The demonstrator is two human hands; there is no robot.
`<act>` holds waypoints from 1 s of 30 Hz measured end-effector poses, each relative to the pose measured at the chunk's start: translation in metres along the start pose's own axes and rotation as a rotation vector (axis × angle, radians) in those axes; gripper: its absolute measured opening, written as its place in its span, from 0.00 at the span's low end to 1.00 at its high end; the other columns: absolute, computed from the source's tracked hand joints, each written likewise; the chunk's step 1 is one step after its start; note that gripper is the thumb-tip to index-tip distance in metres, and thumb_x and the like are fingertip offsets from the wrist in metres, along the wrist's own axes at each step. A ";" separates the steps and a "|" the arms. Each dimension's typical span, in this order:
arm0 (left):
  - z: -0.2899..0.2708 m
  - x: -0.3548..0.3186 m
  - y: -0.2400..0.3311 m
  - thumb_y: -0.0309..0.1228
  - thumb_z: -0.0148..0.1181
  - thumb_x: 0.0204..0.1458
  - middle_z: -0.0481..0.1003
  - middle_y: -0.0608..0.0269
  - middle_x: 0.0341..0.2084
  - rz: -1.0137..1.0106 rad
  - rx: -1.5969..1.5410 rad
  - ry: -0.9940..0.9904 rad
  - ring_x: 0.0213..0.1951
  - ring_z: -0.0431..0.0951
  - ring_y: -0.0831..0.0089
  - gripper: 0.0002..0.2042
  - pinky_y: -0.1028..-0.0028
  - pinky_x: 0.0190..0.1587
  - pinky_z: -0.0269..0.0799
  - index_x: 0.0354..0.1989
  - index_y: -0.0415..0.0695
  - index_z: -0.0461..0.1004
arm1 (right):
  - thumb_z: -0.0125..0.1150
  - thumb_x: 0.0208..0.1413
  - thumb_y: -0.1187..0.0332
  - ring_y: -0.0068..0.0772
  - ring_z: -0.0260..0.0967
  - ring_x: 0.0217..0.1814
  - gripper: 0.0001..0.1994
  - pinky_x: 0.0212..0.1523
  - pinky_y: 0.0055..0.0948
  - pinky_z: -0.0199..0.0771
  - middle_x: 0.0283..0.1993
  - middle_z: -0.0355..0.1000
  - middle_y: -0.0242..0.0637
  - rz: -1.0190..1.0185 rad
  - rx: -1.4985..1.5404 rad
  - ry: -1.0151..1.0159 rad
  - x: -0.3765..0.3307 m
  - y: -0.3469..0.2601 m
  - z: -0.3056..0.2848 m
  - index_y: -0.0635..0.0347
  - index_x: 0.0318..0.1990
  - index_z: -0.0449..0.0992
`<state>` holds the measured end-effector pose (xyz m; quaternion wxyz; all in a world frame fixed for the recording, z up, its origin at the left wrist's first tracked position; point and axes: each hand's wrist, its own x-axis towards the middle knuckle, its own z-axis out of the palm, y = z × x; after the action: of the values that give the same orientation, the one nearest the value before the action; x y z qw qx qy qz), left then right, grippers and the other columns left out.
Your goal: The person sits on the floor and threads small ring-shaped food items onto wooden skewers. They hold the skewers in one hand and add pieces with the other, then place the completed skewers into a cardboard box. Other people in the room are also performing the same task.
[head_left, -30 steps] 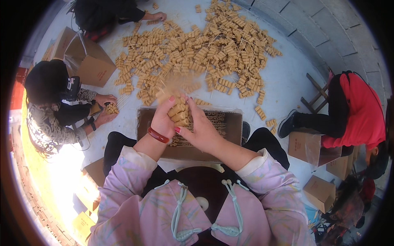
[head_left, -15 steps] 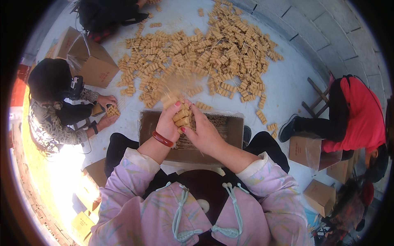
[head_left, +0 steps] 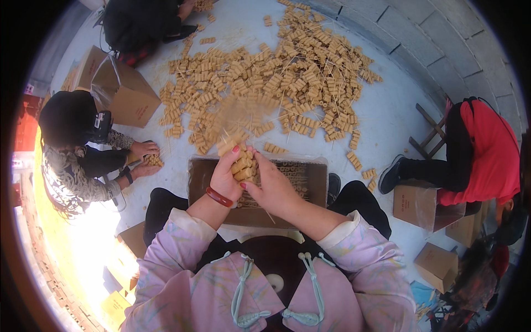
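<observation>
Both my hands are closed around a bundle of tan, ridged spiral skewers (head_left: 244,167) on thin sticks. My left hand (head_left: 223,176) wraps the bundle's left side, thumb near the top. From the other side my right hand (head_left: 275,189) presses in, its thumb at the bundle's lower end. One thin stick pokes out below my right palm. Beneath my hands stands an open cardboard box (head_left: 317,180), with rows of the same skewers inside; my forearms hide part of it. Beyond it a large loose pile of skewers (head_left: 315,66) spreads over the pale floor.
At left a person (head_left: 69,144) handles a small bundle beside an open carton (head_left: 130,102). Another person in black (head_left: 141,25) sits at far left. On the right are a person in red (head_left: 489,155), a wooden stool (head_left: 428,130) and more cartons (head_left: 437,265). A block wall (head_left: 437,39) curves behind.
My hands and the bundle have come slightly down toward me, and a stick end now shows below my right hand. The person at left has shifted their hands on their bundle.
</observation>
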<state>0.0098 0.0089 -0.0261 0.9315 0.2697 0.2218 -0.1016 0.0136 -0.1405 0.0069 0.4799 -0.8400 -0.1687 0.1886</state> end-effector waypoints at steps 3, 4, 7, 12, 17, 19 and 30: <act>0.000 0.002 -0.001 0.36 0.54 0.57 0.75 0.59 0.42 -0.013 0.004 0.036 0.49 0.74 0.64 0.14 0.64 0.57 0.68 0.48 0.42 0.70 | 0.62 0.50 0.63 0.59 0.64 0.57 0.38 0.57 0.43 0.67 0.56 0.63 0.63 0.009 -0.008 0.005 0.001 0.000 -0.001 0.73 0.64 0.51; 0.000 0.003 -0.001 0.37 0.54 0.57 0.75 0.59 0.43 -0.012 0.003 0.013 0.50 0.74 0.64 0.14 0.64 0.57 0.68 0.48 0.42 0.70 | 0.62 0.50 0.63 0.59 0.64 0.57 0.38 0.57 0.43 0.67 0.56 0.63 0.63 0.007 -0.008 0.009 0.001 -0.001 -0.001 0.73 0.64 0.51; 0.001 0.003 0.000 0.37 0.54 0.58 0.75 0.58 0.44 -0.027 0.000 -0.039 0.50 0.74 0.64 0.14 0.63 0.57 0.68 0.48 0.42 0.70 | 0.62 0.50 0.63 0.58 0.64 0.58 0.38 0.57 0.43 0.67 0.57 0.63 0.62 -0.002 0.013 0.018 0.000 -0.002 -0.004 0.72 0.64 0.51; 0.006 0.001 0.007 0.37 0.54 0.58 0.75 0.57 0.46 -0.054 -0.014 -0.140 0.51 0.74 0.64 0.15 0.64 0.58 0.67 0.50 0.42 0.70 | 0.62 0.51 0.63 0.57 0.62 0.60 0.39 0.59 0.42 0.65 0.58 0.63 0.60 0.000 0.045 0.052 0.000 -0.002 -0.005 0.69 0.65 0.49; 0.005 0.000 0.008 0.37 0.53 0.58 0.75 0.57 0.47 -0.059 -0.016 -0.097 0.51 0.74 0.64 0.16 0.63 0.57 0.68 0.51 0.42 0.69 | 0.62 0.51 0.62 0.56 0.62 0.60 0.40 0.59 0.43 0.64 0.58 0.62 0.60 -0.044 0.014 0.044 0.001 -0.003 -0.001 0.68 0.67 0.48; 0.004 0.000 0.008 0.37 0.53 0.58 0.75 0.57 0.47 -0.063 -0.012 -0.084 0.51 0.74 0.64 0.16 0.63 0.57 0.68 0.51 0.42 0.69 | 0.62 0.50 0.62 0.56 0.62 0.60 0.40 0.59 0.43 0.64 0.58 0.63 0.59 -0.033 0.021 0.033 0.001 -0.003 0.000 0.68 0.67 0.48; 0.013 -0.005 0.005 0.38 0.55 0.57 0.76 0.61 0.42 -0.018 0.011 -0.035 0.45 0.76 0.67 0.15 0.66 0.51 0.72 0.50 0.44 0.70 | 0.62 0.50 0.63 0.57 0.63 0.59 0.39 0.58 0.43 0.65 0.57 0.64 0.60 -0.065 -0.005 0.072 -0.003 -0.003 -0.002 0.69 0.66 0.50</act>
<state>0.0112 0.0066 -0.0117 0.9329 0.2708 0.2071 -0.1157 0.0120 -0.1417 0.0113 0.4892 -0.8417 -0.1789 0.1424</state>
